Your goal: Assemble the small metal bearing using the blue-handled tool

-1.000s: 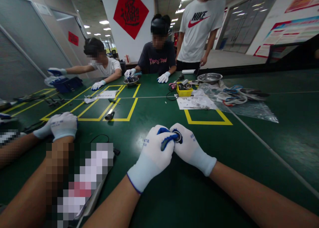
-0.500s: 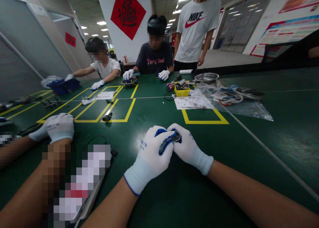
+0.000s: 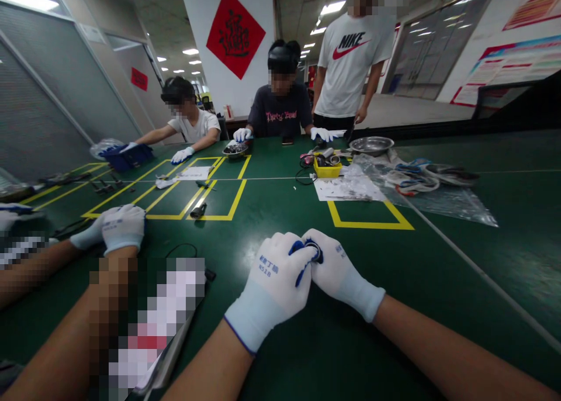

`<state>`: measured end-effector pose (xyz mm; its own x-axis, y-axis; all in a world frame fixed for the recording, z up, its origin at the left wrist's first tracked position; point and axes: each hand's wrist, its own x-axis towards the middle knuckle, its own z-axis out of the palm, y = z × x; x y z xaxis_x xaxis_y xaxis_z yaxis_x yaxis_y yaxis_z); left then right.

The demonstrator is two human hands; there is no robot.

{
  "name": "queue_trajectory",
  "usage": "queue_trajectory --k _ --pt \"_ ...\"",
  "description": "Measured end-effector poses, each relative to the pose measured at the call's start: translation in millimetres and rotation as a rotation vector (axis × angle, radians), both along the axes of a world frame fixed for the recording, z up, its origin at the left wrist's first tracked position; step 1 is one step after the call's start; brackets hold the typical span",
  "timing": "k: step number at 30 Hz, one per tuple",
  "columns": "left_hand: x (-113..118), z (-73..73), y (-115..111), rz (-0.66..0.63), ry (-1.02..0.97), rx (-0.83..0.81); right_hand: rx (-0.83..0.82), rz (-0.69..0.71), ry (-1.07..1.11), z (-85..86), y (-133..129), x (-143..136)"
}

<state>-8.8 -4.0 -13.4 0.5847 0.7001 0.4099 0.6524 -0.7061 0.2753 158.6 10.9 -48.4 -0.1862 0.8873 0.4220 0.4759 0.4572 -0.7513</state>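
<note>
Just above the green table (image 3: pixel 368 331), my left hand (image 3: pixel 280 275) and my right hand (image 3: pixel 335 269) meet, both in white gloves with blue palms. Between them is a small round dark part with a shiny ring-like rim (image 3: pixel 314 248), mostly covered by fingers. My left thumb lies across the top of its rim. The right hand's fingers are curled around its far side. What the part is exactly cannot be made out.
At my left, a co-worker's gloved hands (image 3: pixel 124 228) rest close to a pixelated sheet (image 3: pixel 175 307). Ahead lies a black cylindrical part (image 3: pixel 198 210). Farther off are a yellow bin (image 3: pixel 328 170) of parts, a metal bowl (image 3: pixel 371 145) and a plastic bag (image 3: pixel 464 205). Several people are across the table.
The view has shifted slightly, so everything sits lower and to the right. My left thumb now covers more of the round part. Across the table, a co-worker's hand has moved toward the yellow bin.
</note>
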Motion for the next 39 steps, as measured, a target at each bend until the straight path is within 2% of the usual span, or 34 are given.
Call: queue_trajectory --k 5,17,22,27,30,34,39 --pt "-4 3.1 2 -0.023 0.049 -0.046 -0.043 0.075 -0.006 0.3 0 0" --pt "-7 6.8 4 -0.030 0.001 -0.181 -0.103 0.149 -0.015 5.1 -3 -2" --pt "-3 6.0 3 -0.001 -0.221 -0.218 -0.110 0.107 0.058 4.1 0 -1" --pt "-3 2.5 2 0.046 -0.413 -0.175 -0.008 0.019 0.159 -0.8 3 0" --pt "-4 2.7 1 0.040 -0.422 -0.137 0.082 -0.055 0.111 -2.8 4 -1" --pt "-3 5.3 -1 0.014 -0.396 -0.138 0.193 -0.076 0.088 -2.2 6 -3" --pt "-1 6.5 -1 0.004 -0.351 -0.171 0.193 -0.107 0.101 -2.2 8 -1"
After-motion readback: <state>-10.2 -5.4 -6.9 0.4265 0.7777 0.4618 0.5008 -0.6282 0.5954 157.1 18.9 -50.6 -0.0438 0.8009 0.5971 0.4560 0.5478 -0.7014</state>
